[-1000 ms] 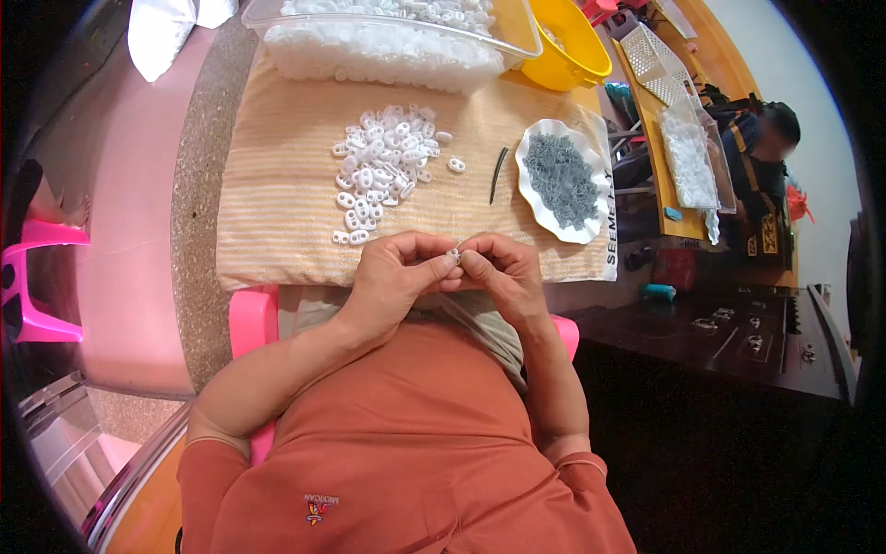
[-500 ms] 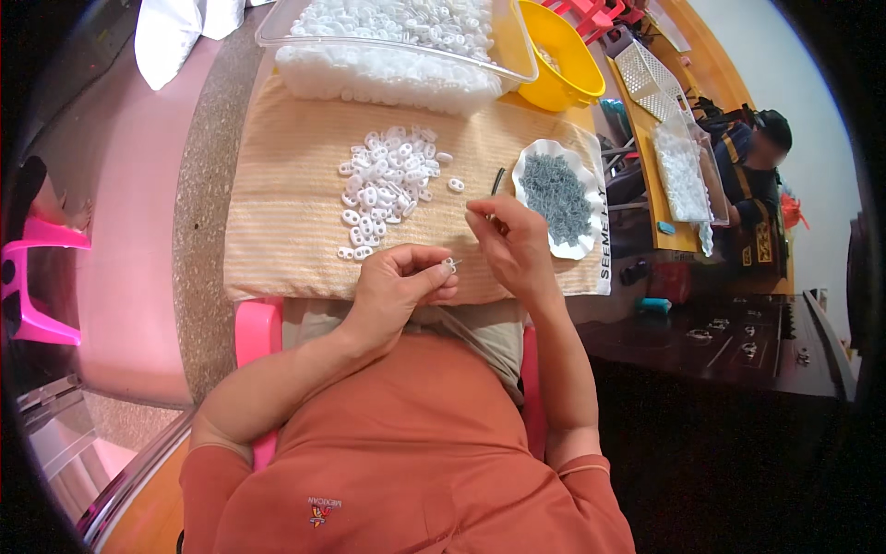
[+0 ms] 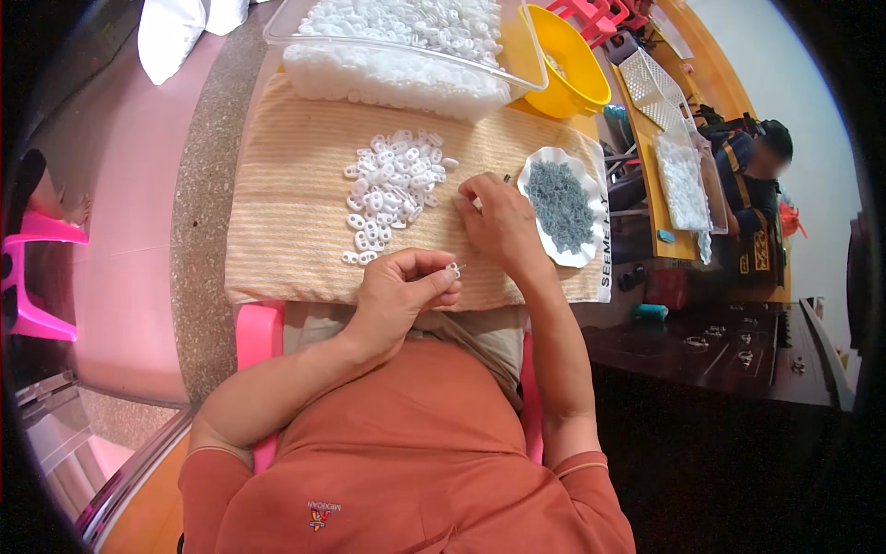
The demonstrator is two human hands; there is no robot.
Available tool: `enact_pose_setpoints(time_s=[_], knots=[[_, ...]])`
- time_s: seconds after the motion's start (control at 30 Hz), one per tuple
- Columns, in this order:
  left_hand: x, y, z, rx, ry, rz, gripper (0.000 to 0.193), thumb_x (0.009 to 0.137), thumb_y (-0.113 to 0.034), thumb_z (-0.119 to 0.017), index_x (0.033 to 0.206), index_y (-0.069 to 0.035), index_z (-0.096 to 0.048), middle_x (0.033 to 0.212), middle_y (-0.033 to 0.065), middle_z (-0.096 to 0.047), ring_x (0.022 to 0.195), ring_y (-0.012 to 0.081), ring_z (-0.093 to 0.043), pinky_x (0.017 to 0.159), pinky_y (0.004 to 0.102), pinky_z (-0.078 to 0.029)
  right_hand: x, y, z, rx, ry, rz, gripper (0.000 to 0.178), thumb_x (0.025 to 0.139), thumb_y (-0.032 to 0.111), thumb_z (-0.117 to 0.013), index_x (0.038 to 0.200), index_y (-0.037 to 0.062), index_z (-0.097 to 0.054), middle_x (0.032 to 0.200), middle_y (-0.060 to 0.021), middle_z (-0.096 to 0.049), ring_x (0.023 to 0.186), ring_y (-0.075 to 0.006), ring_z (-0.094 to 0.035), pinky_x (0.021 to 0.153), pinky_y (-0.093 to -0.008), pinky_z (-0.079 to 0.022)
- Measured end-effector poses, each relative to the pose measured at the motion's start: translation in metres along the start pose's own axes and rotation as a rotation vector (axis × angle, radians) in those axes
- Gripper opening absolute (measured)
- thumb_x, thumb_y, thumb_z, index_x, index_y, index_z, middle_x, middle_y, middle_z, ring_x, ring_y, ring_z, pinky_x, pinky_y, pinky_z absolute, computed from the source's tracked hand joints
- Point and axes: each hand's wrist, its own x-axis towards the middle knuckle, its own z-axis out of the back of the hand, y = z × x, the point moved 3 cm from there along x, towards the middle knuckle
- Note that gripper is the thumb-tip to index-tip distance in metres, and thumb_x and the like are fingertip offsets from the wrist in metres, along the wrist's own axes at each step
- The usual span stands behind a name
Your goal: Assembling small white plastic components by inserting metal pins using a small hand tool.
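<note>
My left hand (image 3: 406,288) is closed in a pinch near the towel's front edge. Between thumb and forefinger it grips a small white plastic piece (image 3: 453,269) with a thin pin-like bit sticking out. My right hand (image 3: 500,222) is lowered to the towel, its fingers curled together; whatever lies at the fingertips is hidden. The tip of a dark stick (image 3: 508,178) shows just behind that hand; whether the hand holds it I cannot tell. Left of it is a pile of white oval two-holed plastic pieces (image 3: 397,180). A white scalloped dish (image 3: 529,159) to the right holds small grey-blue parts (image 3: 561,205).
A striped beige towel (image 3: 286,203) covers the table. At the back stand a clear bin (image 3: 397,57) full of white pieces and a yellow basin (image 3: 577,78). Another person (image 3: 749,171) sits at a table on the right. Pink stools (image 3: 46,286) are at the left.
My right hand has moved forward and left, down onto the spot where a lone white piece lay; that piece is out of sight. My left hand keeps its pinch, hardly moved.
</note>
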Motion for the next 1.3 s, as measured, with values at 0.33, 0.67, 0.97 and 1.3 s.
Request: enact_pose_setpoints(time_s=[0.33,0.67,0.97,1.3], knots=[[0.001,0.004,0.002,-0.001,0.004,0.014,0.016,0.088,-0.006,-0.065,0.103,0.001,-0.061,0.087,0.0073,-0.065,0.076,0.0136,-0.064,0.072,0.0273,-0.056,-0.013,0.006,0.009,0.067,0.111,0.026,0.016,0.083,0.012,-0.063,0.097,0.0046,-0.064,0.087,-0.0152,-0.063,0.08,-0.0335,-0.061,0.072,-0.0406,-0.048],[0.0,0.002,0.001,-0.004,-0.015,0.015,0.016,0.088,-0.006,-0.064,0.102,0.0,-0.062,0.086,0.0069,-0.065,0.076,0.0132,-0.064,0.072,0.0274,-0.056,-0.01,0.008,0.01,0.046,0.105,0.075,0.012,0.084,0.013,-0.063,0.093,0.0057,-0.065,0.087,-0.0124,-0.062,0.08,-0.0331,-0.061,0.07,-0.04,-0.049],[0.001,0.002,0.002,0.002,-0.016,0.007,0.015,0.088,-0.007,-0.065,0.102,-0.001,-0.062,0.085,0.0061,-0.065,0.076,0.0127,-0.064,0.071,0.0273,-0.056,-0.015,0.007,0.009,-0.017,0.032,0.043,0.013,0.085,0.015,-0.063,0.095,0.0083,-0.066,0.087,-0.0091,-0.063,0.079,-0.0316,-0.063,0.068,-0.0397,-0.05],[0.001,0.001,0.002,-0.003,-0.008,0.013,0.015,0.088,-0.006,-0.065,0.101,-0.001,-0.063,0.085,0.0061,-0.066,0.075,0.0129,-0.065,0.071,0.0264,-0.056,-0.018,0.008,0.015,-0.037,0.109,0.075,0.017,0.086,0.013,-0.06,0.102,0.0069,-0.065,0.091,-0.011,-0.064,0.08,-0.0329,-0.063,0.069,-0.0405,-0.05]])
